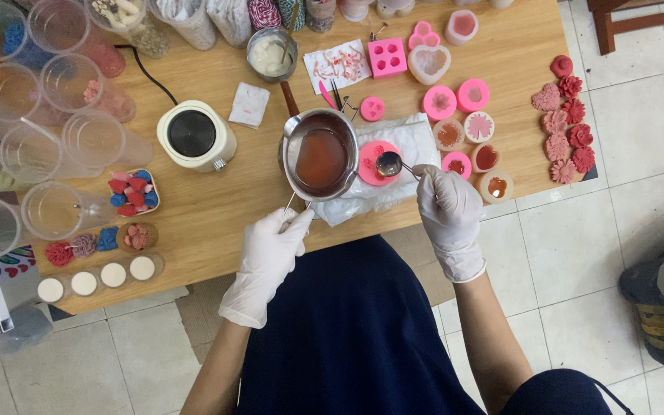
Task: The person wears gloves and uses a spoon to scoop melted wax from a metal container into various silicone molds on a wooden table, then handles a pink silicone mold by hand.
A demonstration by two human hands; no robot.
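The left hand (pixel 270 250) is clamped on the thin handle of a small metal pouring pot (pixel 319 157) holding reddish molten liquid, which it keeps over a white cloth (pixel 409 142) on the wooden worktop (pixel 217 207). The right hand (pixel 446 204) is closed on a metal spoon (pixel 390 164), whose bowl hovers over a round pink mould (pixel 370 163) just beside the pot's rim. Both hands wear white gloves.

Judging by what lies around, the pouring is partly done: several small moulds (pixel 470 142) to the right already hold red or pale fillings, while a square pink mould (pixel 386 57) near the far edge looks empty (hard to be sure at this size). A row of finished red and pink flower shapes (pixel 566 119) sits at the worktop's right edge. The pot is far from empty. A white electric warmer (pixel 194 135) stands to the left, near clear plastic cups (pixel 55 92).
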